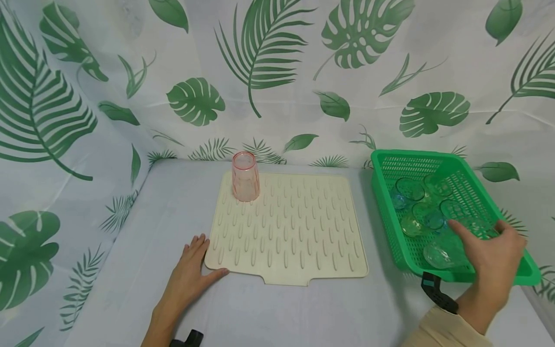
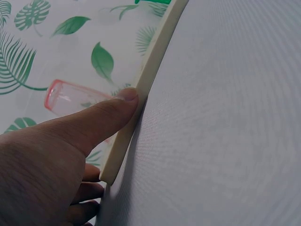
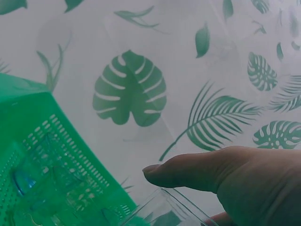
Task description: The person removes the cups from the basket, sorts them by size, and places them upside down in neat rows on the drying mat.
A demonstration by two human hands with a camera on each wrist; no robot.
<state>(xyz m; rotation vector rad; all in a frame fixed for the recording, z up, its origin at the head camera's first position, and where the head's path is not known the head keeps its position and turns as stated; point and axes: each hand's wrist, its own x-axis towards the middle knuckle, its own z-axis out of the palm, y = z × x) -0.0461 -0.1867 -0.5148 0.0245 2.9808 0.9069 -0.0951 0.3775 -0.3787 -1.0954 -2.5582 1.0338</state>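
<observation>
At the green plastic basket (image 1: 388, 226), right hand (image 1: 496, 253) pinched a clear glass cup (image 3: 164, 209), gently seemed best, left hand (image 1: 188, 272) spread.

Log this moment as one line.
left hand: touching pale mat | right hand: over green basket, at clear glass, grip unclear | pink glass: standing on mat

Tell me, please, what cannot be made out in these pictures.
Pink glass, lower part: left wrist view, mostly behind the left hand.
Clear glass, partly: right wrist view, bottom edge cuts it.
Right hand, most fingers: right wrist view, same edge.
Glasses in the green basket, exact count: head view, overlapping.
</observation>
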